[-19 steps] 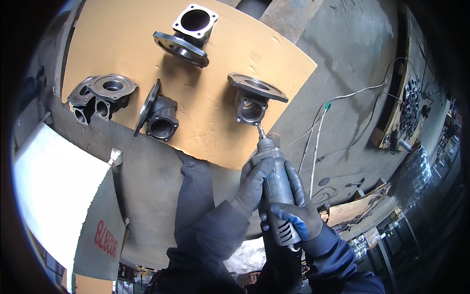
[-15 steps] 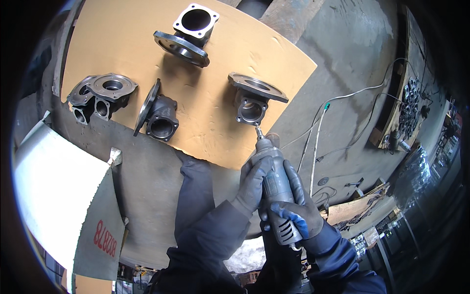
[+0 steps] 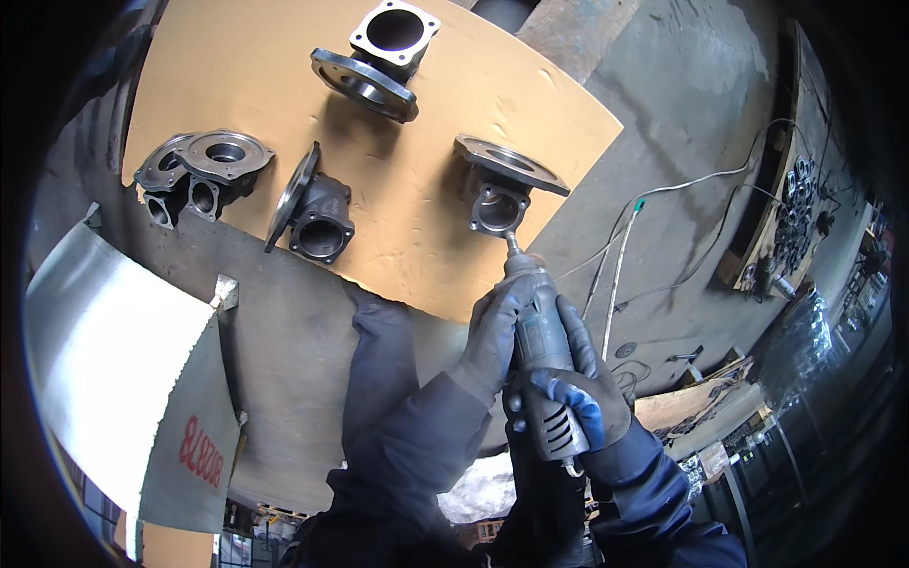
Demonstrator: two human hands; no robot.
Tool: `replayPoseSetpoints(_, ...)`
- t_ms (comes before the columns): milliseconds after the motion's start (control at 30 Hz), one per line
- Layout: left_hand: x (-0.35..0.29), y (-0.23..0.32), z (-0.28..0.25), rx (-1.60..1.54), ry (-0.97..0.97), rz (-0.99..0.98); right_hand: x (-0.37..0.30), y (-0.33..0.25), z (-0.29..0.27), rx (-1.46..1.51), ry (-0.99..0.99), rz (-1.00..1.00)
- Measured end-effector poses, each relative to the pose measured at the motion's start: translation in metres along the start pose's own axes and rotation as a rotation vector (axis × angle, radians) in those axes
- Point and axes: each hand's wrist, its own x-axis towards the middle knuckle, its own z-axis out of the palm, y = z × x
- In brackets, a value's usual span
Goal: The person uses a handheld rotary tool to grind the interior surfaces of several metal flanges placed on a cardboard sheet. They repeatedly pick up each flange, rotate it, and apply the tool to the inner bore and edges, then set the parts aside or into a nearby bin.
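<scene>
Both gloved hands are wrapped round a grey electric die grinder (image 3: 543, 331). My left hand (image 3: 494, 331) grips its front from the left, and my right hand (image 3: 592, 398) holds the rear body near the vent slots. The tool's tip meets the lower corner of a dark flanged metal pipe fitting (image 3: 499, 210); whether it touches is too small to tell. That fitting rests on a tan board (image 3: 417, 256), its round opening facing me. More such fittings lie on the board: one at the top (image 3: 367, 83), one left of the middle (image 3: 322, 220).
Two more flanged fittings (image 3: 224, 156) sit together at the board's left edge. A curved pale metal sheet (image 3: 114, 350) stands at the lower left. White cables (image 3: 620, 256) run across the grey surface on the right. Small metal parts (image 3: 793, 204) are heaped on a board at the far right.
The board and its fittings have shifted slightly right and up in the picture. The grinder's tip is now closer to the right fitting's lower corner. Both hands keep their grip.
</scene>
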Motion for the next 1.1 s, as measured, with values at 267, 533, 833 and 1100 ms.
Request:
replayPoseSetpoints(267, -0.017, 0.003, 0.001, -0.027, 0.015, -0.025, -0.012, -0.003, 0.017, -0.042, 0.039, 0.023)
replayPoseSetpoints(533, -0.018, 0.015, -0.018, -0.129, -0.014, -0.006, 0.001, -0.003, 0.037, -0.188, 0.02, 0.029)
replayPoseSetpoints(833, -0.023, 0.045, -0.002, -0.186, -0.059, -0.135, 0.008, 0.002, 0.042, -0.152, -0.006, 0.008)
replayPoseSetpoints(1100, -0.003, 0.031, -0.007, -0.032, -0.063, -0.019, 0.002, -0.007, 0.046, -0.15, 0.061, -0.041)
